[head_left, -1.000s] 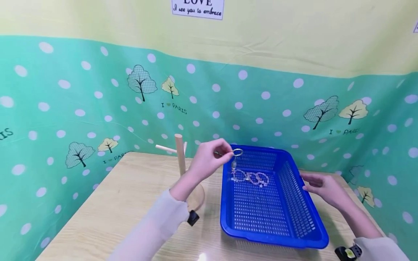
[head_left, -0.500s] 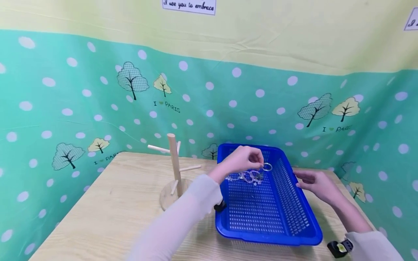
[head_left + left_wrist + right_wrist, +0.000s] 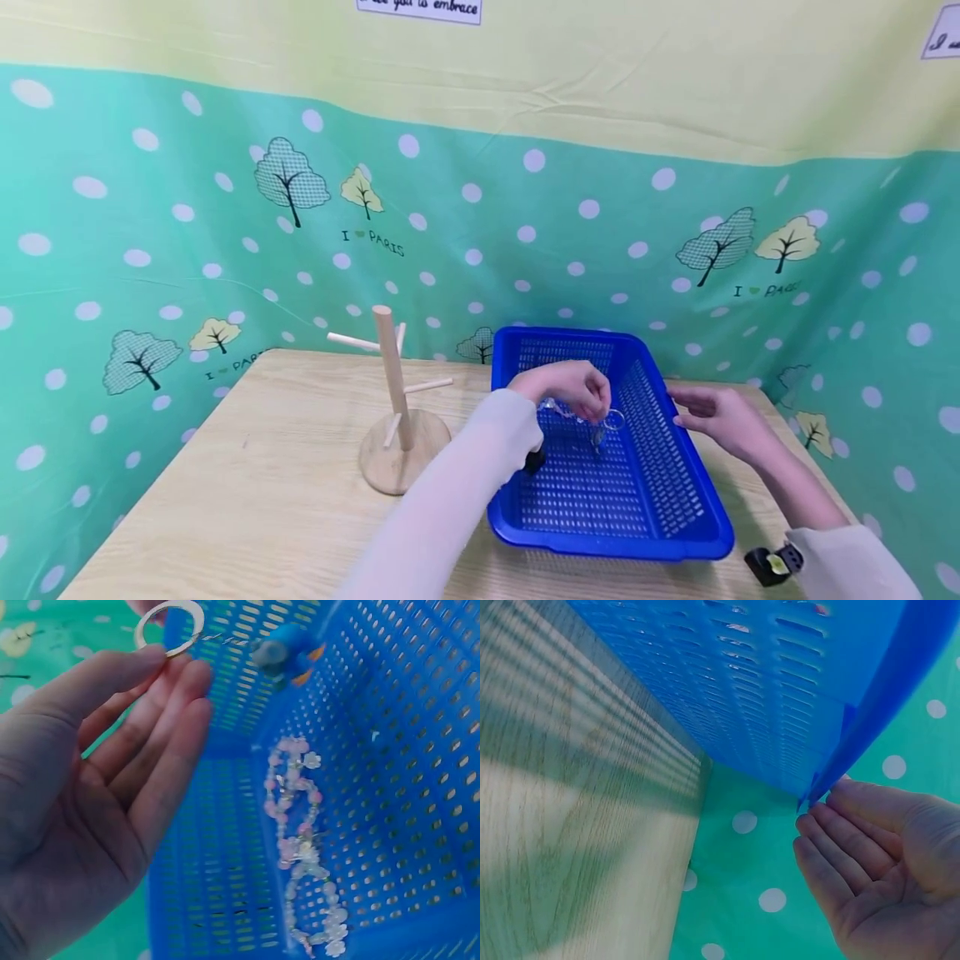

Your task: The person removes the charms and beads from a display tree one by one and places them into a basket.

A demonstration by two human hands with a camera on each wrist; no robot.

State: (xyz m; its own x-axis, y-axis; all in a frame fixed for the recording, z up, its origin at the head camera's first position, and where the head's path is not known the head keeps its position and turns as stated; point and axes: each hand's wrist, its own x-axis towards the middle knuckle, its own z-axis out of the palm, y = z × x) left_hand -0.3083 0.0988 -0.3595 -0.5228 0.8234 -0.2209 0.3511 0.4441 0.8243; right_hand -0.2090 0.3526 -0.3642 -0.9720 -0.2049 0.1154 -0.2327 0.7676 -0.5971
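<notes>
My left hand reaches down inside the blue plastic basket. Its thumb and fingertips pinch the metal ring of a keychain, while the other fingers stay fairly straight. From the ring a short chain leads to a small blue charm with a bit of orange, close over the basket floor in the head view. Beaded bracelets in pink and clear beads lie on the floor of the basket, partly behind the left hand in the head view. At the basket's right rim, my right hand holds the edge between thumb and fingers.
Left of the basket stands a wooden peg rack with several thin arms and a round base. Both rest on a light wood table. A green and yellow patterned cloth hangs behind the table and along its sides.
My left hand has carried the keychain rightward from near the basket's left rim, then down toward its floor. The right hand stays at the rim. The head view has shifted slightly.
</notes>
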